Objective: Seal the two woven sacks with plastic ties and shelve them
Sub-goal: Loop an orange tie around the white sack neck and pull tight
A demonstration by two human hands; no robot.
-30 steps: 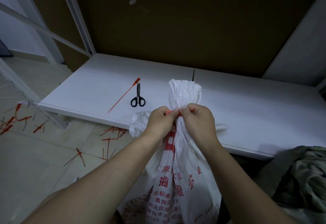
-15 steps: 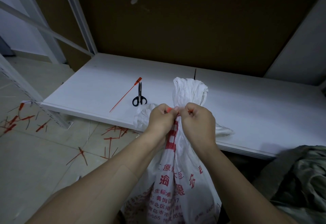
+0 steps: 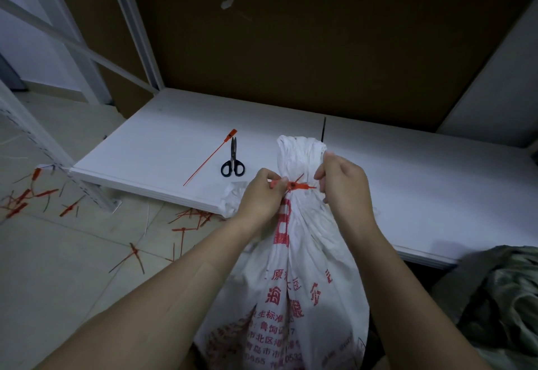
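Nearest the camera stands the woven sack (image 3: 291, 297), white with red print, upright on the floor between the person's forearms and just in front of the shelf board (image 3: 422, 189). Its body bulges and creases softly, so it will likely sag and shift when lifted. The weave looks slick, and the weight cannot be read from here. Above that, the mouth is bunched into a tight neck (image 3: 300, 154), circled by the red plastic tie (image 3: 294, 186). The left hand (image 3: 262, 195) pinches the tie's head end between thumb and fingertips. The right hand (image 3: 343, 186) has its fingers curled at the tail end, apparently pinching it to draw the loop tight. The tie is thin and springy, and best pulled straight along its length. For carrying, the cinched neck below the tie looks like the firmest hold, with a second hand under the base. To the left, cut tie scraps (image 3: 186, 221) litter the floor tiles. Farther off, on the shelf board, lie black scissors (image 3: 233, 163) and just beside them a spare tie (image 3: 209, 160).
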